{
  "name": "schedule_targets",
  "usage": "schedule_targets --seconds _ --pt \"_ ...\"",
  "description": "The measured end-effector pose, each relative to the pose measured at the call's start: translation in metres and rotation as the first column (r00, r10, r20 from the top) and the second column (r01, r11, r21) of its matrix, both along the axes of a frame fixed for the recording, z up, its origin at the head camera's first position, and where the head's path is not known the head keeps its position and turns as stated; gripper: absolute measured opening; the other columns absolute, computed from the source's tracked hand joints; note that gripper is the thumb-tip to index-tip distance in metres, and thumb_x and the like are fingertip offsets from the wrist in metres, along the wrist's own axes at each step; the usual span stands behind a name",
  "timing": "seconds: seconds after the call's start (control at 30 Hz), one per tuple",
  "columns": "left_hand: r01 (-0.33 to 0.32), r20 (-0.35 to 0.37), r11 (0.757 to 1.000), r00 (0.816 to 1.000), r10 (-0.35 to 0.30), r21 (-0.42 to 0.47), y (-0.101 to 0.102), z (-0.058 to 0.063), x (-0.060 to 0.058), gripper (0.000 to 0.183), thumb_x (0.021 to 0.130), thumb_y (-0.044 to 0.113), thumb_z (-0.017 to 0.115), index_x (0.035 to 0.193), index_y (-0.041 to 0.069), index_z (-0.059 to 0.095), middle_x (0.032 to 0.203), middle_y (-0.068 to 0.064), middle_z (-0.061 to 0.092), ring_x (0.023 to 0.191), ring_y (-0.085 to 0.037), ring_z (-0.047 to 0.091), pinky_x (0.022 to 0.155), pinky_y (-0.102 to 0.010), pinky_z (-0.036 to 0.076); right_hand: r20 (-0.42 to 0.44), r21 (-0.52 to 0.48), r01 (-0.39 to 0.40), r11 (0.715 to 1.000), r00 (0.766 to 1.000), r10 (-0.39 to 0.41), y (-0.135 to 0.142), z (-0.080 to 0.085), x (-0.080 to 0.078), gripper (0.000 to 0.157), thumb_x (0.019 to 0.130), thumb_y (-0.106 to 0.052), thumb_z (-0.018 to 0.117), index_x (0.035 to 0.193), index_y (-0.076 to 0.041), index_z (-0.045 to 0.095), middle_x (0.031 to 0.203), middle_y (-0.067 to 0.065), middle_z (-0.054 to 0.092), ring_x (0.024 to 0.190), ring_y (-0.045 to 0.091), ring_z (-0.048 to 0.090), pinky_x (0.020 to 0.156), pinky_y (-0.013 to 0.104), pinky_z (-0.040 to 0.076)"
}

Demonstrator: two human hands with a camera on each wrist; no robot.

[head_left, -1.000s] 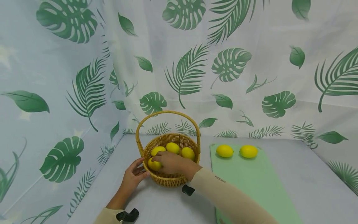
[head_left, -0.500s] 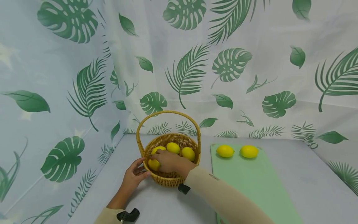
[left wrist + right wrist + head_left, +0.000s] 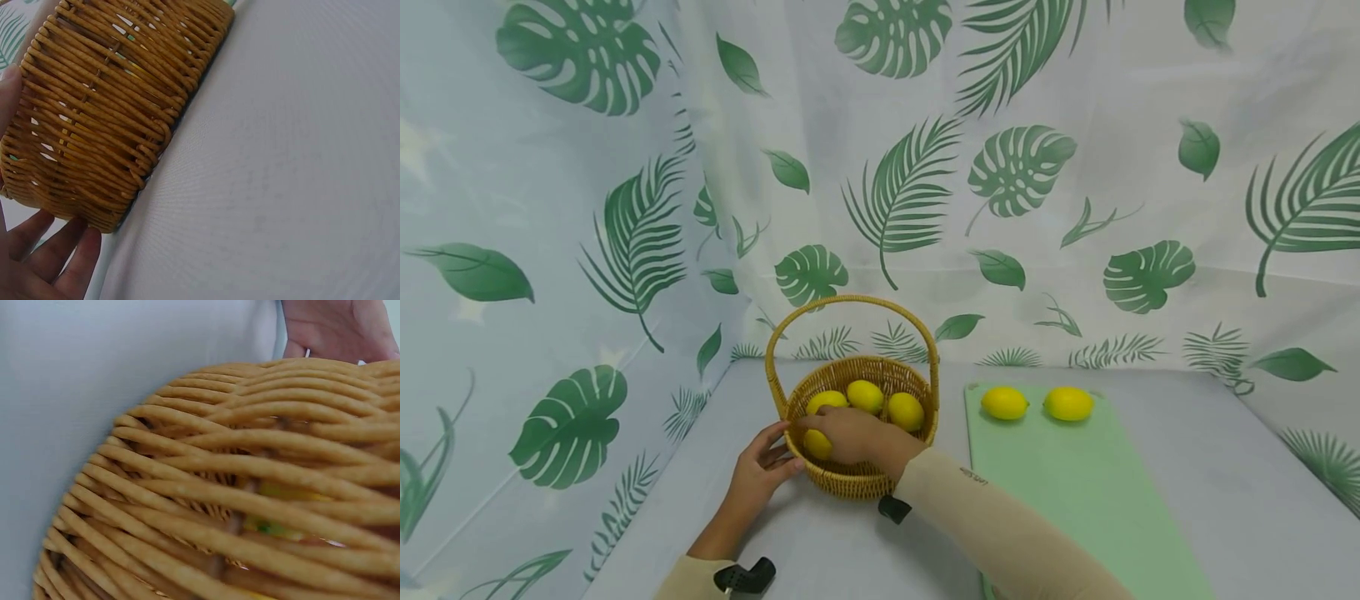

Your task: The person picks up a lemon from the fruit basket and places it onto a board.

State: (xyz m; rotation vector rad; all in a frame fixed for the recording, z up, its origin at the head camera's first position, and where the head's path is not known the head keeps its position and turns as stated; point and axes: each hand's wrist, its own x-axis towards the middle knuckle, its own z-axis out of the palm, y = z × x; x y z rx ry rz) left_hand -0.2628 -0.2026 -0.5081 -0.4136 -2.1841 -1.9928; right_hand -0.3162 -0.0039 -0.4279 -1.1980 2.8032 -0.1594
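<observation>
A wicker basket (image 3: 857, 483) with a tall arched handle stands on the table and holds several yellow lemons. At its left side my left hand (image 3: 760, 471) grips the wall; in the left wrist view its fingers (image 3: 78, 265) touch the basket's lower edge. My right hand (image 3: 853, 435) reaches inside and holds a lemon (image 3: 817, 445) at the left front, fingers curled over its far side. Behind it lie a lemon (image 3: 827, 402), another lemon (image 3: 866, 397) and a third lemon (image 3: 906, 412). The basket's weave (image 3: 206, 487) hides my right fingers in the right wrist view.
To the right of the basket lies a pale green cutting board (image 3: 1060, 475). Near its back edge sit a left lemon (image 3: 1004, 403) and a right lemon (image 3: 1069, 404). Leaf-printed curtain (image 3: 910, 167) closes off the table's back and left.
My right fingers have shifted over the left front lemon, which has turned and moved slightly within the basket. My left hand and the basket stay where they were.
</observation>
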Motion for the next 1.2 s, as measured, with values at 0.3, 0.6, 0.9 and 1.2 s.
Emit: schedule_targets --seconds 0.3,0.6,0.9,1.2 --pt "-0.006 -0.001 1.000 1.000 0.006 -0.003 0.001 0.002 0.002 0.066 0.083 0.001 0.076 0.142 0.007 0.047 0.147 -0.021 0.039 0.120 -0.042 0.052 0.085 -0.031 0.054 0.003 0.021 0.031 0.999 1.000 -0.031 0.005 -0.004 0.001 0.060 0.095 -0.021 0.065 0.149 -0.034 0.040 0.131 0.002 0.054 0.100 0.012 0.059 0.090 0.031 0.050" --pt "0.005 0.027 1.000 1.000 -0.005 -0.007 0.002 0.008 0.005 0.067 0.085 0.001 0.074 0.144 0.002 0.044 0.148 -0.023 0.037 0.122 -0.043 0.050 0.086 -0.029 0.053 0.015 0.025 0.048 0.999 0.999 -0.048 0.010 -0.006 -0.001 0.043 0.092 -0.014 0.069 0.132 -0.027 0.060 0.124 0.002 0.051 0.093 0.009 0.054 0.087 0.028 0.049" --pt "0.035 0.037 0.999 0.999 -0.035 0.002 0.006 0.023 0.015 0.068 0.085 0.000 0.074 0.144 -0.005 0.040 0.148 -0.028 0.034 0.124 -0.049 0.046 0.086 -0.028 0.053 0.001 0.053 0.017 0.998 1.000 -0.017 0.013 -0.005 0.000 0.041 0.093 -0.021 0.069 0.132 -0.030 0.059 0.124 0.001 0.050 0.096 0.009 0.053 0.088 0.028 0.048" --pt "0.016 0.035 1.000 0.999 -0.015 -0.027 0.005 0.026 0.015 0.068 0.085 0.001 0.074 0.144 -0.004 0.041 0.147 -0.027 0.036 0.123 -0.047 0.048 0.086 -0.028 0.053 -0.039 0.030 -0.030 0.999 0.999 0.031 0.018 -0.004 -0.003 0.041 0.093 -0.019 0.069 0.131 -0.029 0.059 0.119 -0.003 0.050 0.096 0.008 0.051 0.088 0.025 0.047"
